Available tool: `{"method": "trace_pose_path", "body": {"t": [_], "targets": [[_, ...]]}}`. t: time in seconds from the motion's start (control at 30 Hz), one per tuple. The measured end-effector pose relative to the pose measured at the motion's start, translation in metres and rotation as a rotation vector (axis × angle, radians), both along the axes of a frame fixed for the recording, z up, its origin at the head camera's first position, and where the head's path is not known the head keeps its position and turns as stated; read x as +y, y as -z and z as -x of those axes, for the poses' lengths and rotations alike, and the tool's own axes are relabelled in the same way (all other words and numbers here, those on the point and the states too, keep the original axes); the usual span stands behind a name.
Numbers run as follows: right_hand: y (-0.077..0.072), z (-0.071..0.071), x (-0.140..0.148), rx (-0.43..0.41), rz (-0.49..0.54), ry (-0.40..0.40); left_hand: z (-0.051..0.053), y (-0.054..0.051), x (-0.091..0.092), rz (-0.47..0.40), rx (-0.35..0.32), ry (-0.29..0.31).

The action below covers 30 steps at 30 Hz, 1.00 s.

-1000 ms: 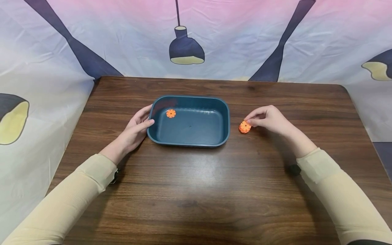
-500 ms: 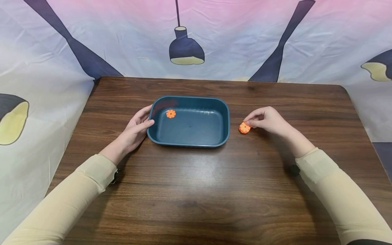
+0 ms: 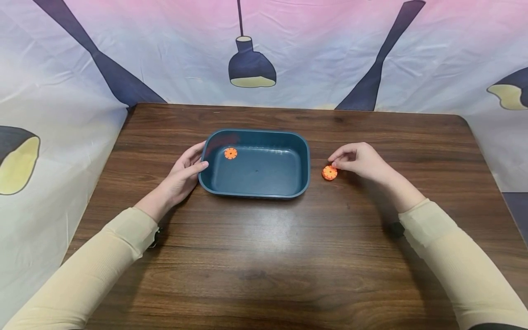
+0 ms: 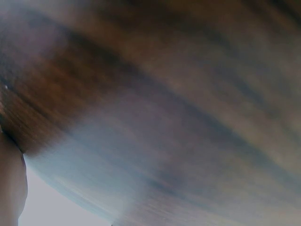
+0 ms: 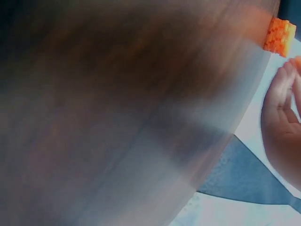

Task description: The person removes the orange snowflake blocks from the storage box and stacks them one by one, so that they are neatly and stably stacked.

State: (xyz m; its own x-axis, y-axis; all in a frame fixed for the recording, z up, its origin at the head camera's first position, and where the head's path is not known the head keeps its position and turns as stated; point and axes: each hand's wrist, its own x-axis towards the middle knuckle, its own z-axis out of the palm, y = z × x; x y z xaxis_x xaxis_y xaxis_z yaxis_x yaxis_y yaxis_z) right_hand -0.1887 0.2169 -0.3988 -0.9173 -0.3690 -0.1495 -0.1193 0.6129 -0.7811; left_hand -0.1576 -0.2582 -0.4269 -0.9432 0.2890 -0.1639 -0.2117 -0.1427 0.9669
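In the head view a dark teal plastic tray (image 3: 255,181) sits on the wooden table. My left hand (image 3: 181,173) holds the tray's left end, thumb at the rim and fingers along the outside wall. One flat orange notched disc (image 3: 230,153) lies inside, near the tray's far left corner. To the right of the tray stands a small stack of orange notched discs (image 3: 329,173). My right hand (image 3: 358,159) is at the stack's far right edge with thumb and index finger close together; whether they pinch a disc is unclear. The right wrist view shows the stack (image 5: 280,36) just beyond the fingertips (image 5: 284,70).
The brown wood-grain table (image 3: 255,266) extends around the tray on all sides. A patterned cloth backdrop (image 3: 305,55) hangs behind its far edge. Mostly blurred tabletop (image 4: 164,117) fills the left wrist view.
At the stack, the top disc, offset a second ago, now lies more evenly over the others. My right hand has shifted slightly. The left hand and tray have stayed put.
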Motion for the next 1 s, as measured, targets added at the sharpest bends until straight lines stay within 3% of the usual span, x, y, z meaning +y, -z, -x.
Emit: {"method": "trace_pose_path", "body": {"t": [0.43,0.6,1.0], "targets": [[-0.027,0.004,-0.038,0.076,0.06,-0.022,-0.001,0.0,-0.001,-0.008,0.005,-0.004],[-0.034,0.01,-0.057,0.097,0.103,-0.066,0.0,0.0,-0.001,-0.012,0.004,-0.003],[-0.038,0.021,-0.106,0.107,0.146,-0.153,0.001,0.001,0.001,-0.013,0.001,-0.009]]}}
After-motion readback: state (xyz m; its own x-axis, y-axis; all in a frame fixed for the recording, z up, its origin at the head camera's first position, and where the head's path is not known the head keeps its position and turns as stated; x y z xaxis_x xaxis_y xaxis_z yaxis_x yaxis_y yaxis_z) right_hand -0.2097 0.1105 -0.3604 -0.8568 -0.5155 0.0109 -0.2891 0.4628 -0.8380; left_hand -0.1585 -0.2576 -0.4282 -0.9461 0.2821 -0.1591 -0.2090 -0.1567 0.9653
